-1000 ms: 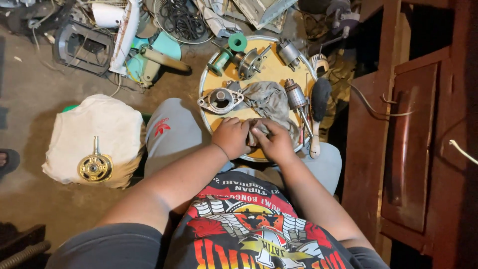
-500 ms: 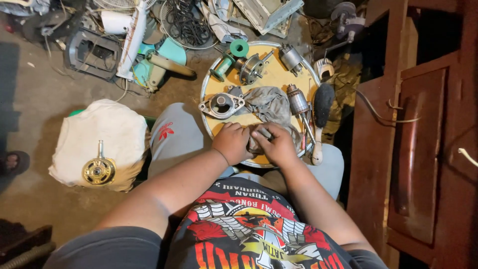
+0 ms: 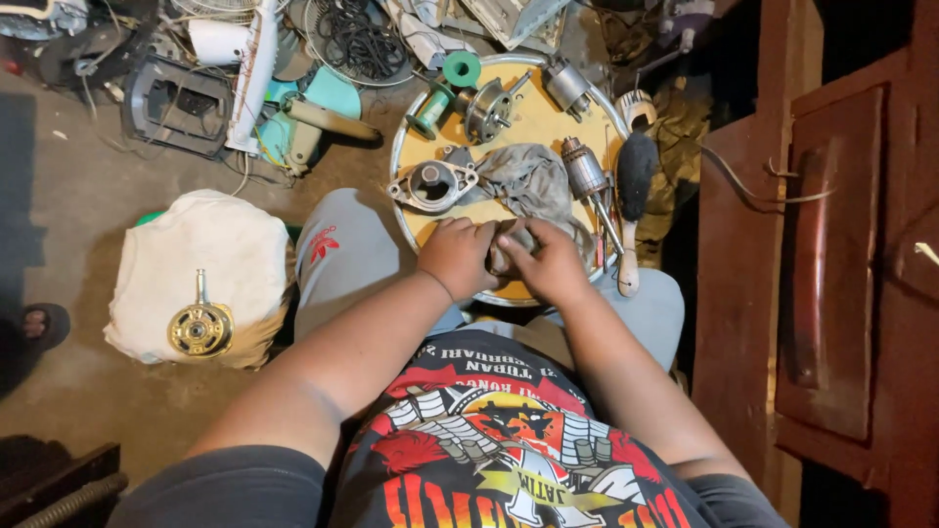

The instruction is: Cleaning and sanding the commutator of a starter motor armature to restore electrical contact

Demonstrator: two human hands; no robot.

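- Grey, grease-stained rag (image 3: 528, 181) is spread over the middle of a round yellow tray (image 3: 533, 122); its near end is bunched between the two hands at the tray's near edge.
- The left hand (image 3: 458, 256) is closed into a loose fist, fingers curled together around the bunched cloth and whatever small part is wrapped in it; that part cannot be made out.
- The right hand (image 3: 551, 264) is pressed against the same bundle from the other side, fingers curled and touching those of the left hand.
- A silver motor end housing (image 3: 430, 184) is seen on the tray just beyond the left hand, touching the rag.
- A motor armature (image 3: 590, 176) with its shaft is laid to the right of the rag, beside a black-bristled brush (image 3: 633, 196) with a wooden handle.
- A green wire spool (image 3: 462, 68) and a small motor (image 3: 492, 106) are placed at the tray's far side.
- A brass-coloured rotor (image 3: 200, 328) is rested on a white cloth bundle (image 3: 201, 259) on the floor, well apart to the left.
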